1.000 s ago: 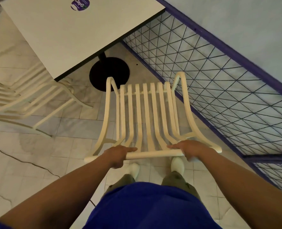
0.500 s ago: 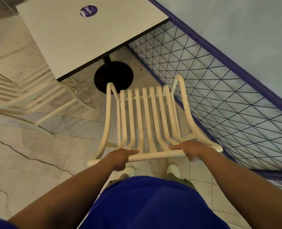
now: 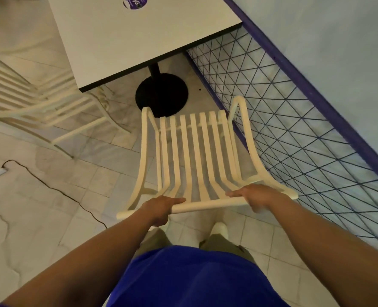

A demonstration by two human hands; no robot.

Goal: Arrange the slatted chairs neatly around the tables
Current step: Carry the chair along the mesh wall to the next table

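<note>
A cream slatted chair stands directly in front of me, its seat pointing at the white square table. My left hand grips the left part of the chair's top rail. My right hand grips the right part of the same rail. The seat's front edge sits just short of the table's black round base. A second cream slatted chair stands at the table's left side, partly tucked under it.
A dark wire-mesh fence with a purple frame runs close along the chair's right side, with a pale wall behind it. A thin black cable lies across the tiled floor at the left. A purple sticker marks the tabletop.
The view has shifted back and left, and the cable on the floor has come into sight. Both hands keep their grip on the rail. The chair stays close to the table base.
</note>
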